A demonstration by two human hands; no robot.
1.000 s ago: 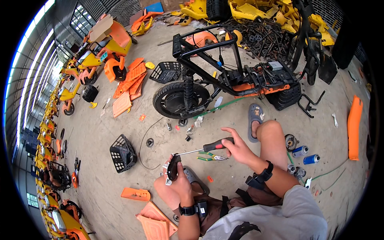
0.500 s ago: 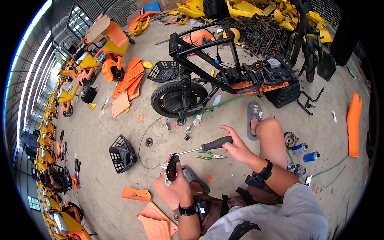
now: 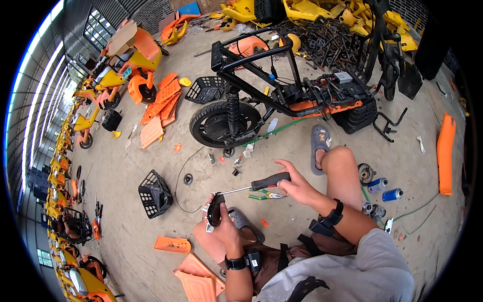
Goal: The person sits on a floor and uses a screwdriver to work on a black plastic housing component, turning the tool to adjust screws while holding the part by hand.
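In the head view, my left hand grips a small black part with silver metal pieces at its side, held over my lap. My right hand is closed on the handle of a black-and-red screwdriver, index finger raised; the shaft points left and its tip meets the top of the black part, partly hidden there. Green-and-yellow pliers lie on the floor beyond the shaft, near my right hand.
A stripped black scooter frame stands ahead. Around me lie a black basket, orange panels, a long orange piece and spray cans. Yellow-orange scooters line the left; a person is among them.
My right hand and the screwdriver have shifted slightly left and up, and the handle has turned a little in my grip. My left hand still holds the black part.
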